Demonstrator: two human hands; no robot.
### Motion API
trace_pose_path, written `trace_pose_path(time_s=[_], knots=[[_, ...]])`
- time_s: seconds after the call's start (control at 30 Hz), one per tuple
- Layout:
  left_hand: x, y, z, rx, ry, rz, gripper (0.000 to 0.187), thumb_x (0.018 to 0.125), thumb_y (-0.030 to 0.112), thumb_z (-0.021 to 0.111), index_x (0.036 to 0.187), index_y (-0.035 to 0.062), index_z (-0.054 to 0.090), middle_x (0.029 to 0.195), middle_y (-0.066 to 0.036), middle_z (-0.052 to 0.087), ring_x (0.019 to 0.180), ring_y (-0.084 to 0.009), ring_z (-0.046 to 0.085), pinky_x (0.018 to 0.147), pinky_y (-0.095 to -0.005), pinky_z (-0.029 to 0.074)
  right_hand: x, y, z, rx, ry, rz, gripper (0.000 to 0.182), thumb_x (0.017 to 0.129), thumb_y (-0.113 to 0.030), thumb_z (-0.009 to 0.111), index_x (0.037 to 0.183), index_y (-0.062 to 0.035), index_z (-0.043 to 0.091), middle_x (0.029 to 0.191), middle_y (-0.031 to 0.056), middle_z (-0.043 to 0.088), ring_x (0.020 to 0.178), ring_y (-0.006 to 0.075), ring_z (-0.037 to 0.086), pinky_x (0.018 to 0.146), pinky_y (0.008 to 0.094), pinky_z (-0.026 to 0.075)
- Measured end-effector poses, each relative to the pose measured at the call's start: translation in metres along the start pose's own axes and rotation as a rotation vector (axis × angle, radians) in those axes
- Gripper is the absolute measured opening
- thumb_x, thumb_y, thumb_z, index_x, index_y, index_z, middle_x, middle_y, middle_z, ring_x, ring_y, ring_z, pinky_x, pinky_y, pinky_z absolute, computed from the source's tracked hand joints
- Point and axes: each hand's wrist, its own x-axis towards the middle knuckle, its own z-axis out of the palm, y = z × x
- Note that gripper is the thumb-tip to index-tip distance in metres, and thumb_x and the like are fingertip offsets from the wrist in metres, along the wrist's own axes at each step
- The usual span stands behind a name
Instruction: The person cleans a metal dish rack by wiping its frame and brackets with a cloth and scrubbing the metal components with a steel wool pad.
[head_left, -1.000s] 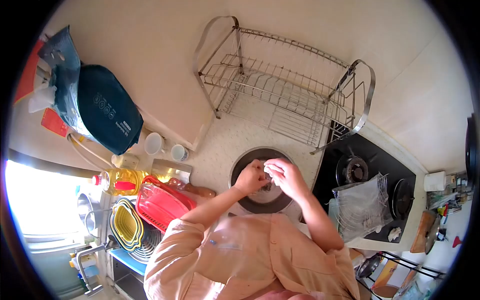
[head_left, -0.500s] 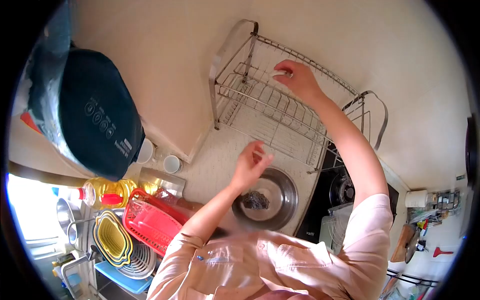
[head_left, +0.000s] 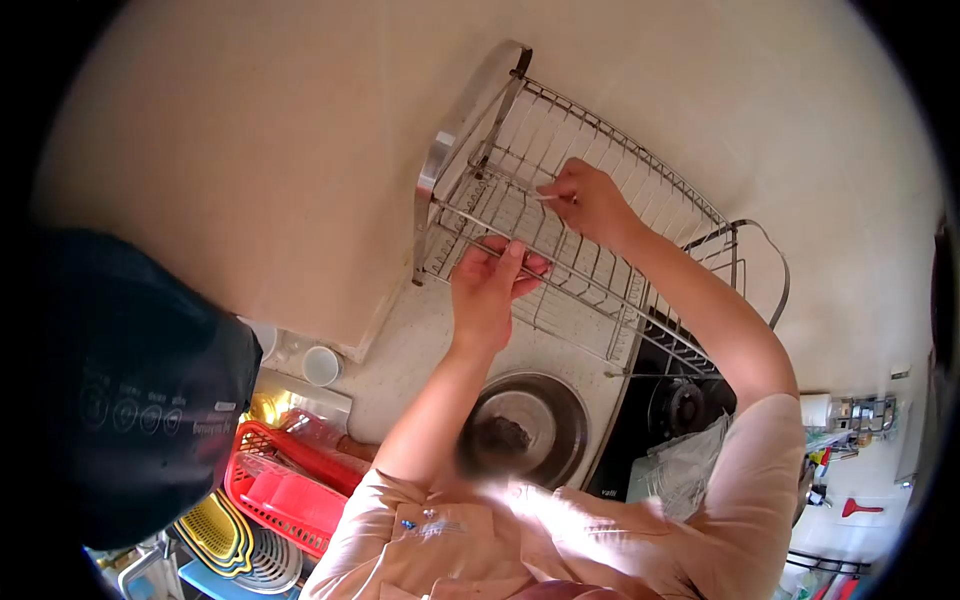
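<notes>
A two-tier metal wire dish rack (head_left: 565,270) stands against the wall on the counter. My left hand (head_left: 488,290) grips its upper front rail, with the thumb on top and the fingers curled beneath. Over the upper tier, my right hand (head_left: 592,205) is closed in a pinch on a small whitish piece near the rack's wires; its exact kind is too small to make out. Below the rack, a steel bowl (head_left: 583,430) sits close to my body. Inside lies a dark, tangled scouring pad (head_left: 500,435), partly blurred.
A black gas stove (head_left: 680,405) stands right of the bowl. On the left are a white cup (head_left: 322,366), a red plastic basket (head_left: 240,470), yellow colanders (head_left: 215,535) and a large dark green bag (head_left: 150,390) jutting into view.
My left hand has moved up from above the bowl and taken hold of the rack's front rail. My right hand has come slightly lower, toward the wires. The view has shifted.
</notes>
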Motion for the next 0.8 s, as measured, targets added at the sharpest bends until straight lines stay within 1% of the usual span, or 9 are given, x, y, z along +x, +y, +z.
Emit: trace_pose_path(time_s=[0.1,0.2,0.3,0.4,0.5,0.6,0.7,0.73,0.8], knots=[[0.001,-0.003,-0.002,-0.006,0.004,0.018,0.013,0.084,0.015,0.058,0.089,0.0059,0.052,0.076,-0.007,0.063,0.070,-0.0148,0.063,0.059,-0.0234,0.051,0.010,0.007,-0.009,-0.167,-0.001,-0.164,0.015,0.073,-0.002,0.061,0.085,-0.0098,0.067,0.081,0.0092,0.052,0.072,0.0244,0.056,0.063,0.0321,0.046],[0.003,-0.002,-0.002,-0.001,-0.007,0.026,0.013,0.084,0.015,0.059,0.089,0.0057,0.051,0.076,-0.007,0.063,0.070,-0.0149,0.063,0.059,-0.0230,0.051,0.014,0.018,-0.007,-0.336,0.157,-0.146,0.017,0.073,-0.001,0.062,0.086,-0.0108,0.067,0.078,0.0082,0.052,0.071,0.0232,0.056,0.062,0.0310,0.046],[0.001,0.000,-0.002,-0.013,-0.005,-0.001,0.012,0.084,0.014,0.059,0.089,0.0056,0.052,0.076,-0.007,0.063,0.070,-0.0150,0.063,0.059,-0.0232,0.051,0.001,0.010,-0.001,0.034,-0.009,-0.049,0.020,0.073,0.000,0.060,0.088,-0.0117,0.067,0.077,0.0083,0.052,0.070,0.0236,0.055,0.061,0.0316,0.046],[0.003,-0.002,-0.003,-0.017,0.003,0.016,0.012,0.084,0.014,0.059,0.088,0.0055,0.052,0.076,-0.008,0.063,0.070,-0.0153,0.063,0.059,-0.0235,0.051,0.008,0.021,-0.005,-0.018,-0.055,-0.183,0.027,0.073,0.004,0.058,0.094,-0.0125,0.066,0.077,0.0075,0.051,0.069,0.0210,0.054,0.062,0.0287,0.044],[0.002,-0.002,-0.003,-0.014,-0.003,0.019,0.012,0.084,0.015,0.059,0.088,0.0058,0.052,0.076,-0.008,0.063,0.070,-0.0155,0.063,0.059,-0.0235,0.051,0.013,0.031,-0.006,-0.128,0.015,-0.248,0.026,0.073,0.004,0.058,0.093,-0.0101,0.065,0.078,0.0076,0.051,0.070,0.0204,0.054,0.061,0.0274,0.044],[0.002,-0.002,-0.002,-0.021,-0.011,0.015,0.012,0.084,0.015,0.059,0.089,0.0064,0.052,0.076,-0.007,0.063,0.070,-0.0156,0.063,0.059,-0.0235,0.051,0.019,0.043,-0.016,-0.307,0.187,-0.193,0.016,0.077,-0.003,0.055,0.089,-0.0090,0.065,0.088,0.0092,0.053,0.072,0.0199,0.055,0.062,0.0269,0.046],[0.001,-0.002,-0.003,-0.038,-0.020,0.023,0.012,0.084,0.016,0.059,0.089,0.0068,0.052,0.076,-0.007,0.063,0.070,-0.0156,0.063,0.058,-0.0234,0.051,0.020,0.016,-0.062,0.313,0.187,0.268,0.013,0.081,-0.003,0.052,0.091,-0.0047,0.061,0.080,0.0028,0.053,0.071,0.0124,0.052,0.060,0.0261,0.044],[0.001,-0.003,-0.003,-0.046,-0.025,0.026,0.012,0.084,0.016,0.059,0.089,0.0069,0.053,0.076,-0.007,0.063,0.070,-0.0156,0.063,0.058,-0.0234,0.051,0.017,0.013,-0.065,0.413,0.119,0.345,0.017,0.084,-0.008,0.051,0.097,-0.0069,0.060,0.084,0.0019,0.053,0.072,0.0092,0.050,0.059,0.0242,0.044],[0.003,-0.006,-0.005,-0.045,-0.031,0.040,0.010,0.085,0.016,0.057,0.088,0.0074,0.053,0.076,-0.008,0.063,0.069,-0.0176,0.064,0.057,-0.0235,0.052,0.012,0.022,-0.050,0.161,0.029,0.216,0.020,0.084,-0.010,0.052,0.102,-0.0075,0.059,0.084,0.0030,0.053,0.072,0.0111,0.050,0.061,0.0247,0.044]])
